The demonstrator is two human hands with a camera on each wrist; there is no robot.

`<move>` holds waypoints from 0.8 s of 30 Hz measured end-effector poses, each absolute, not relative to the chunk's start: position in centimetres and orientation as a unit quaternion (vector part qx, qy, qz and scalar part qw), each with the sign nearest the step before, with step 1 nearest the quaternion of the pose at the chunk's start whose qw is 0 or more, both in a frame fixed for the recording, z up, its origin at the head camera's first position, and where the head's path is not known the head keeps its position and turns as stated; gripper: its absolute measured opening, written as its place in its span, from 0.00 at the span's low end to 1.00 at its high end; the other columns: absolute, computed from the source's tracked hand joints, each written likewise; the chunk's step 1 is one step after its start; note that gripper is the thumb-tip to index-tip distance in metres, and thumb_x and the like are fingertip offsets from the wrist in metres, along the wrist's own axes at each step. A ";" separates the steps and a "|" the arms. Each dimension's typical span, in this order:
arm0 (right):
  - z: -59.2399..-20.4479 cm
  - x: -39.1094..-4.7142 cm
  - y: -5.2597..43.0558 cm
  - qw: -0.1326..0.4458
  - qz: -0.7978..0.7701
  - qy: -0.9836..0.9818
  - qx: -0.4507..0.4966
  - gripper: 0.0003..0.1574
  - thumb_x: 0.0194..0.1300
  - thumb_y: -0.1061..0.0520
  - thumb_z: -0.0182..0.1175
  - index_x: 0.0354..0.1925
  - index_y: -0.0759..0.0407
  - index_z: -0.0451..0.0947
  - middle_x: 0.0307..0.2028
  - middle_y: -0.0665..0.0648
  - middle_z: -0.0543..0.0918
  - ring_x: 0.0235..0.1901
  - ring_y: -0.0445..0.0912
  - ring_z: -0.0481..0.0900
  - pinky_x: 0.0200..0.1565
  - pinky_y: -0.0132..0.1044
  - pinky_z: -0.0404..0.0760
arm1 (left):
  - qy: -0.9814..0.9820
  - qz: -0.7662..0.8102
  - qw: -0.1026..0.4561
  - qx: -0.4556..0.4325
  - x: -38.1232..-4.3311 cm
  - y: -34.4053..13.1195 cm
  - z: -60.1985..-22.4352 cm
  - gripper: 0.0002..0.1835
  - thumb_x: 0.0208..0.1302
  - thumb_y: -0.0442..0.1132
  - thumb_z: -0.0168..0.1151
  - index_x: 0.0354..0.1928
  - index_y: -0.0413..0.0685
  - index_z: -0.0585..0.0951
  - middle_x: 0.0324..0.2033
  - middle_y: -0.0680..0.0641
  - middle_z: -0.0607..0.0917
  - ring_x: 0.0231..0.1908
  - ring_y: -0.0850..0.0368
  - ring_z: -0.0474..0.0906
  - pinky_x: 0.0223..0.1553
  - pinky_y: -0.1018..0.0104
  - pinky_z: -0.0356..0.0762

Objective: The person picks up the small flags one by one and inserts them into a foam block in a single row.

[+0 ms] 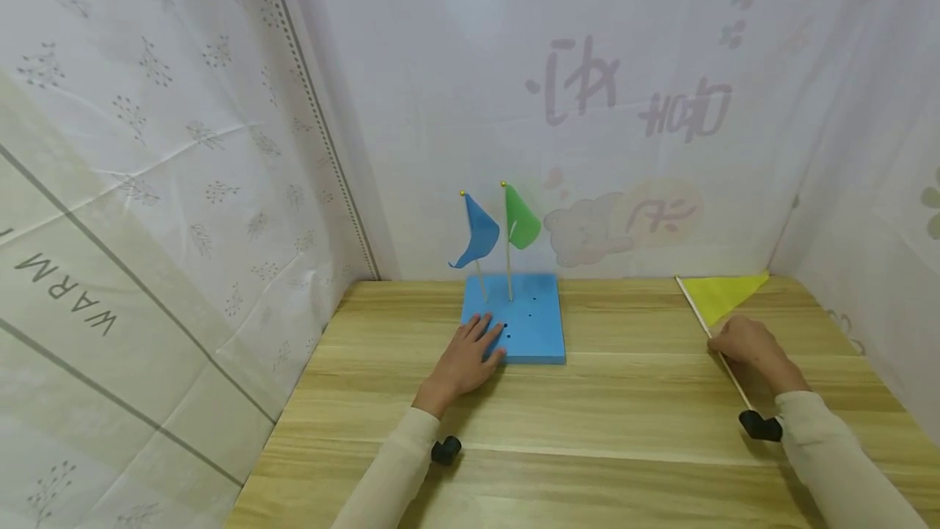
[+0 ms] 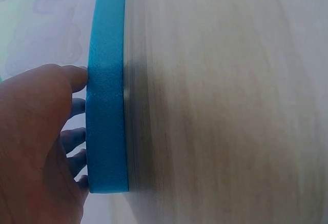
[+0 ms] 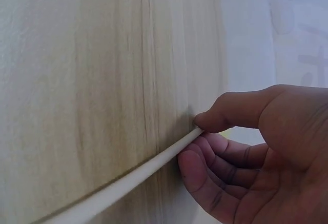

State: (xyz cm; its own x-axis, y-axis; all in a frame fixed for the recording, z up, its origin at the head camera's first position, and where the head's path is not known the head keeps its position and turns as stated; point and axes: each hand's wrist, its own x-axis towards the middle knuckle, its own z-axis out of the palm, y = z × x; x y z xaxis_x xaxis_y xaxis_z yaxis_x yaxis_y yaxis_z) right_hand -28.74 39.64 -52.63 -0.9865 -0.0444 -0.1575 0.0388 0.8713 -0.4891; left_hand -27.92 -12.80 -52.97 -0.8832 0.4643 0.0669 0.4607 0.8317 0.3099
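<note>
My left hand (image 1: 464,359) rests with spread fingers on the front left part of a blue foam-like board (image 1: 539,341). In the left wrist view its fingertips touch the board's top, beside the thick edge (image 2: 106,111). A blue flag (image 1: 481,231) and a green flag (image 1: 522,223) stand in the back of this board; the blue one leans left. Far to the right, my right hand (image 1: 752,353) grips the stick of a yellow flag (image 1: 721,297). Thumb and fingers pinch the pale stick (image 3: 138,175) close to the tabletop, as the right wrist view shows.
Several small dark holes dot the board's top. The wooden table (image 1: 624,431) ends at a printed curtain (image 1: 455,104) behind the board. More curtain hangs along the left (image 1: 184,186) and right sides. A small black device (image 1: 446,451) sits at each wrist.
</note>
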 end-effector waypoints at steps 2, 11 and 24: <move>-52.1 -28.5 39.3 0.090 -0.260 0.961 -0.002 0.21 0.55 0.56 0.60 0.10 0.48 0.66 0.10 0.46 0.72 0.15 0.42 0.74 0.22 0.33 0.71 | 0.957 0.160 0.005 0.242 -27.9 -12.8 -53.0 0.32 0.85 0.54 0.50 0.83 0.50 0.64 0.84 0.39 0.58 0.84 0.38 0.51 0.83 0.37 0.53; -51.7 -28.3 38.8 0.092 -0.258 0.962 0.007 0.23 0.58 0.57 0.60 0.10 0.48 0.66 0.11 0.45 0.71 0.16 0.41 0.74 0.23 0.33 0.71 | 0.955 0.165 -0.004 0.245 -28.1 -12.9 -53.3 0.32 0.85 0.54 0.50 0.83 0.49 0.65 0.84 0.39 0.59 0.84 0.37 0.51 0.83 0.36 0.52; -50.4 -28.5 37.7 0.054 -0.273 0.961 -0.004 0.26 0.64 0.54 0.59 0.09 0.49 0.68 0.09 0.45 0.71 0.15 0.42 0.70 0.23 0.35 0.67 | 0.954 0.166 -0.009 0.249 -28.0 -12.8 -53.2 0.32 0.85 0.54 0.50 0.82 0.47 0.66 0.83 0.37 0.60 0.83 0.34 0.53 0.82 0.34 0.54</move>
